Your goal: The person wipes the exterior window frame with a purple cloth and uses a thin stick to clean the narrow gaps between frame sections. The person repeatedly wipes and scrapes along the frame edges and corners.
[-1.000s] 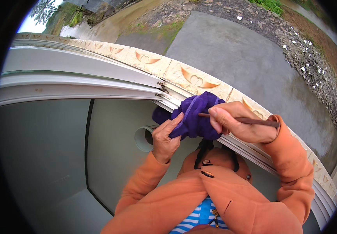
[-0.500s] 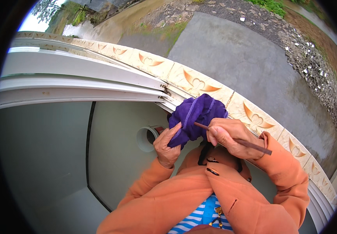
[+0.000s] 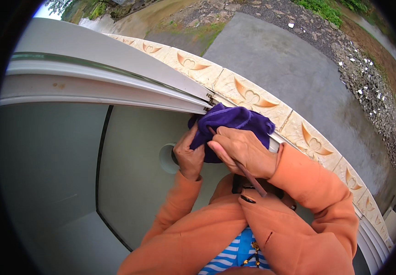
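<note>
A bunched purple cloth [image 3: 241,118] lies at the end of the white sliding-window frame [image 3: 115,89], over the window track. My left hand [image 3: 189,155] grips its near left side, fingers closed around the folds. In my right hand [image 3: 246,149] is a thin brown chopstick [image 3: 252,179], held like a pen. Its front tip goes to the cloth beside my left fingers, while its thick end slants back toward my chest. Cloth and hands hide the part of the track beneath them.
Cream tiles with orange motifs [image 3: 253,94] line the outer ledge. Beyond lie grey concrete [image 3: 276,59] and a gravel strip [image 3: 367,91]. A white bucket [image 3: 166,158] stands below, left of my left hand. White window rails [image 3: 370,233] continue at lower right.
My right hand has moved left and tilted the chopstick more steeply, its thick end now nearer my chest. The cloth is flatter and spread toward the right. My view has shifted slightly.
</note>
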Motion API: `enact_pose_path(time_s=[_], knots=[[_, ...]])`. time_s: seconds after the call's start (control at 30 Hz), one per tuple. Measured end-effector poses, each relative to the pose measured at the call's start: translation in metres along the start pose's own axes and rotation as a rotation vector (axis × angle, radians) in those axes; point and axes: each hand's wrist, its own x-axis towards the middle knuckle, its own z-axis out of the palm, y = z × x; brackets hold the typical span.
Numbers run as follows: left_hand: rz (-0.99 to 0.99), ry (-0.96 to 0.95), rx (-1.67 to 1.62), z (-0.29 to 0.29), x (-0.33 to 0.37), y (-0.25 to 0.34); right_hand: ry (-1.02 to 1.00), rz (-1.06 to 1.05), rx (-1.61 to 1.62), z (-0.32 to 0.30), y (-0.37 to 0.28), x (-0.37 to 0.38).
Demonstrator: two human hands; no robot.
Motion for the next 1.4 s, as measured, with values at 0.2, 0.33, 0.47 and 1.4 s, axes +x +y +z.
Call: enact_pose_path(time_s=[0.2,0.33,0.47,1.4], knots=[[0.07,-0.194,0.107,-0.005,-0.009,0.016,-0.2,0.4,0.177,-0.041,-0.017,-0.01],[-0.005,-0.123,0.019,-0.002,-0.006,0.009,-0.052,0.316,0.33,-0.033,-0.002,-0.003],[-0.018,-0.002,-0.027,-0.011,0.012,-0.017,0.046,0.136,0.246,0.011,0.02,0.006],[-0.194,-1.025,-0.962,0.068,-0.023,0.179,1.224,-0.147,1.157,-0.084,-0.097,-0.306]])
